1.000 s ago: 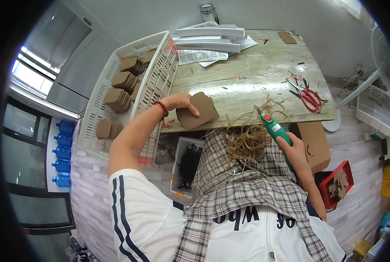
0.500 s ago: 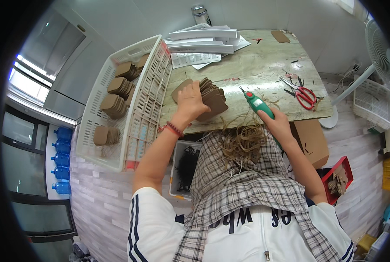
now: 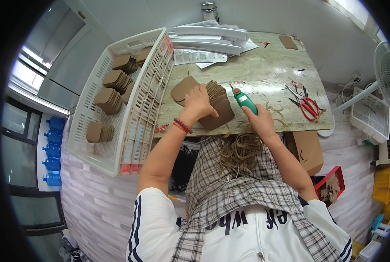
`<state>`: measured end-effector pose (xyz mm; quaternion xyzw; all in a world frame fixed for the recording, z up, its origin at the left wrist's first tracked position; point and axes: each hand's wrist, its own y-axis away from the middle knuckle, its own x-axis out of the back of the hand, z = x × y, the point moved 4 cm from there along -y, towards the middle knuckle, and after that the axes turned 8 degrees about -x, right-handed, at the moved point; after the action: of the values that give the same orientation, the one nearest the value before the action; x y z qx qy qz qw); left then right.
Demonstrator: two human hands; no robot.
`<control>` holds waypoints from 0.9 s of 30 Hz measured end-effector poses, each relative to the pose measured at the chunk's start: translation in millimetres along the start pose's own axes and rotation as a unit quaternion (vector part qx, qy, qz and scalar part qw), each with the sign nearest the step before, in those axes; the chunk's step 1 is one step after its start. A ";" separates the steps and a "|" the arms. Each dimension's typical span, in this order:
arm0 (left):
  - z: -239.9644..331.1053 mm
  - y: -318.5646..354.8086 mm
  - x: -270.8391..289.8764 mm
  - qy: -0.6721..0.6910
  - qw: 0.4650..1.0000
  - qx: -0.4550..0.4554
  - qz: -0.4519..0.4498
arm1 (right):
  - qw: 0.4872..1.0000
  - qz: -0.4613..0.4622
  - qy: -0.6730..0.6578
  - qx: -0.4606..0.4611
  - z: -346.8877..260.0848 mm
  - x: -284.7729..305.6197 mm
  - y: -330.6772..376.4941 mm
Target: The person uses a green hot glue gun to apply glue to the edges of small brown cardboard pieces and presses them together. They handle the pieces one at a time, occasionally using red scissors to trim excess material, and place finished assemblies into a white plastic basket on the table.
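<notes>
On the near side of the table, my left hand (image 3: 198, 104) is curled over a fanned stack of brown rounded-square pieces (image 3: 220, 110), thumb on its near part. The undersides of the fingers are hidden. Left of those fingers lies another flat brown piece (image 3: 187, 88), partly covered by the hand. My right hand (image 3: 260, 122) is wrapped around a green handheld tool (image 3: 246, 101) with a red button and a thin metal tip. That tip points up and left, apart from the stack. Curly tan strips (image 3: 242, 150) heap on my checked apron (image 3: 212, 163).
A white plastic basket (image 3: 124, 148) with several stacks of brown pieces stands left of my work. Papers (image 3: 210, 43) lie at the table's back. Red-handled scissors (image 3: 307, 107) rest at the right among dark scraps. A fan (image 3: 389, 78) stands beyond the table's right side.
The tool in my right hand has shifted left, nearer the stack. My left hand stays on the brown pieces, which are more fanned out. The whole view has shifted slightly.
</notes>
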<state>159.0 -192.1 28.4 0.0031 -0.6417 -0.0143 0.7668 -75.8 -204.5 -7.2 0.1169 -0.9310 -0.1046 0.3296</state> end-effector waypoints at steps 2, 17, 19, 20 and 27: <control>14.4 6.0 -3.4 -0.031 0.999 -0.007 0.015 | 0.999 0.025 0.004 0.043 -3.9 -0.2 3.8; 20.1 7.0 -17.8 -0.038 0.992 -0.029 0.116 | 0.995 0.054 -0.046 0.066 3.0 14.0 5.4; 19.2 9.5 -14.5 -0.013 0.995 -0.027 0.092 | 0.997 0.039 -0.043 0.053 5.0 10.3 4.6; 18.5 9.8 -11.6 0.000 0.996 -0.026 0.080 | 0.997 0.032 -0.042 0.047 5.5 9.0 5.0; 6.8 11.2 -15.3 0.032 0.998 0.009 0.057 | 0.998 0.008 -0.024 0.054 -9.0 20.9 10.1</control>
<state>149.8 -180.4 14.8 -0.0263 -0.6161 0.0354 0.7864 -87.3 -201.9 14.8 0.1244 -0.9438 -0.0546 0.3012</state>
